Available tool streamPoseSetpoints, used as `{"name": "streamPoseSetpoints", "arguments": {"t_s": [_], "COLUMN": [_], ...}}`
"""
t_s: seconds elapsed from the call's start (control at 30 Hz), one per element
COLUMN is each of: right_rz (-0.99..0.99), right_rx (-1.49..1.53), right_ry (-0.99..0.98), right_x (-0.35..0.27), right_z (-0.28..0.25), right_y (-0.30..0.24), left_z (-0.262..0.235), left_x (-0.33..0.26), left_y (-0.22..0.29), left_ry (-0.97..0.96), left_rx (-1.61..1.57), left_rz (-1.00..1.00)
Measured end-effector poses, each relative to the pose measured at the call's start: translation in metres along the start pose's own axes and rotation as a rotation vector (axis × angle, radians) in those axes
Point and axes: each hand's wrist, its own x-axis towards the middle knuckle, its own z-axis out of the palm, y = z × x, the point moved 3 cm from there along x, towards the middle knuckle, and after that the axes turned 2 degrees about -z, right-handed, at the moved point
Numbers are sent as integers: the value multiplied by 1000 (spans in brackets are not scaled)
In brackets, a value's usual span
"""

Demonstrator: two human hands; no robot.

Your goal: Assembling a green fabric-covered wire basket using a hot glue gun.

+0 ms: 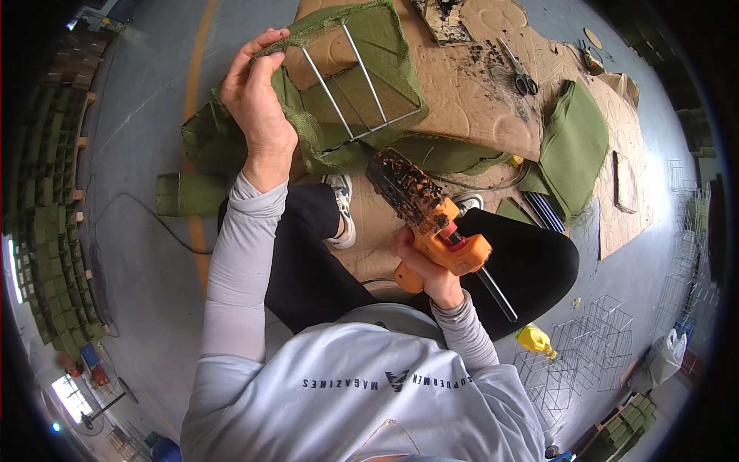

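At the upper middle, a wire-frame box covered in green mesh fabric (385, 42) is tilted so that its bare metal rods show. My left hand (262, 100) grips its left edge, thumb and fingers closed on the fabric. My right hand (435, 277) is wrapped round the handle of an orange hot glue gun (471, 252), its front crusted with dark residue. The gun's tip lies close to the box's near corner; whether they touch I cannot tell. From the gun's back sticks out a dark glue stick (497, 295).
Stained cardboard (477, 100) covers the work surface, with black-handled scissors (526, 83) and folded green fabric (573, 146) on it. Green boxes (188, 194) lie to the left. Bare wire frames (593, 339) and a yellow bottle (535, 340) are at the lower right. A cord (158, 219) crosses the floor.
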Motion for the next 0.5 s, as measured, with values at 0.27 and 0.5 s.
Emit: {"name": "streamPoseSetpoints", "arguments": {"t_s": [0.27,0.5], "right_rz": [-17,-9], "right_rx": [-37,71], "right_ry": [70,62], "right_x": [-3,0], "right_z": [1,-4], "right_y": [-4,-8], "left_z": [-1,-1], "left_x": [2,1], "left_y": [-3,-4], "left_ry": [-18,-30], "left_rx": [-87,-54], "left_rz": [-23,-18]}}
